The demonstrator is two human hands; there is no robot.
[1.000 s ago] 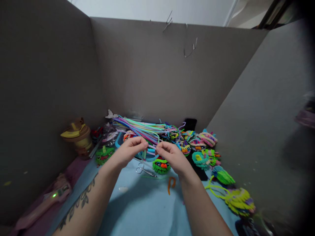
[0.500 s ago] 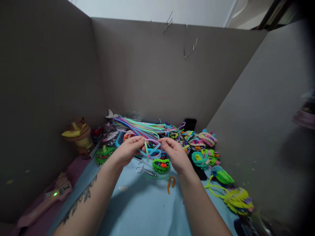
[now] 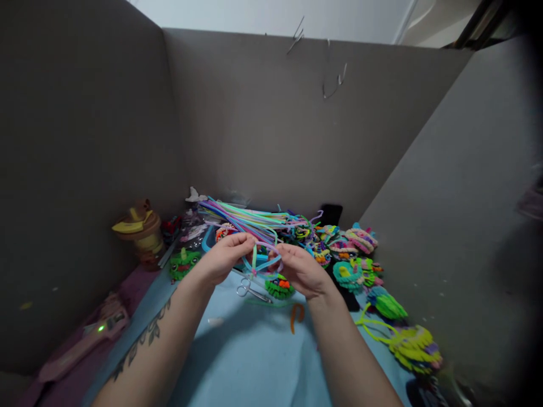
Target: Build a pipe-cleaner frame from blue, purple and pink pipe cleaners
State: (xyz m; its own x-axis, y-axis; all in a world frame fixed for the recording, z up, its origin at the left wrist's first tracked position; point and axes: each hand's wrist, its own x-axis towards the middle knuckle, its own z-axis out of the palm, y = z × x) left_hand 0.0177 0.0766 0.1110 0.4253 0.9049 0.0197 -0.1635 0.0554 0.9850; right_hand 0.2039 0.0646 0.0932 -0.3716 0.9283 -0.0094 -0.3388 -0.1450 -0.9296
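Note:
Between my hands, above the blue mat, is a loop of bent pipe cleaners in lilac, light blue and mint green, joined at a small pink spot at the bottom. My left hand pinches its left side with thumb and forefinger. On the right side, my right hand has its fingers closed at the lilac and blue strands; the fingertips are partly hidden. Just below lie a green fuzzy face piece, partly covered, and scissors. An orange pipe cleaner rests on the mat nearer me.
Behind my hands lies a bundle of pipe cleaners. Several finished fuzzy pieces line the right side. At left are a green frog-like piece, a brown and yellow cup and a pink glue gun. Grey panels surround the table.
My right hand has turned slightly and dropped lower along the loop's right side, covering part of the green face piece. My left hand keeps its pinch. The whole view has shifted slightly.

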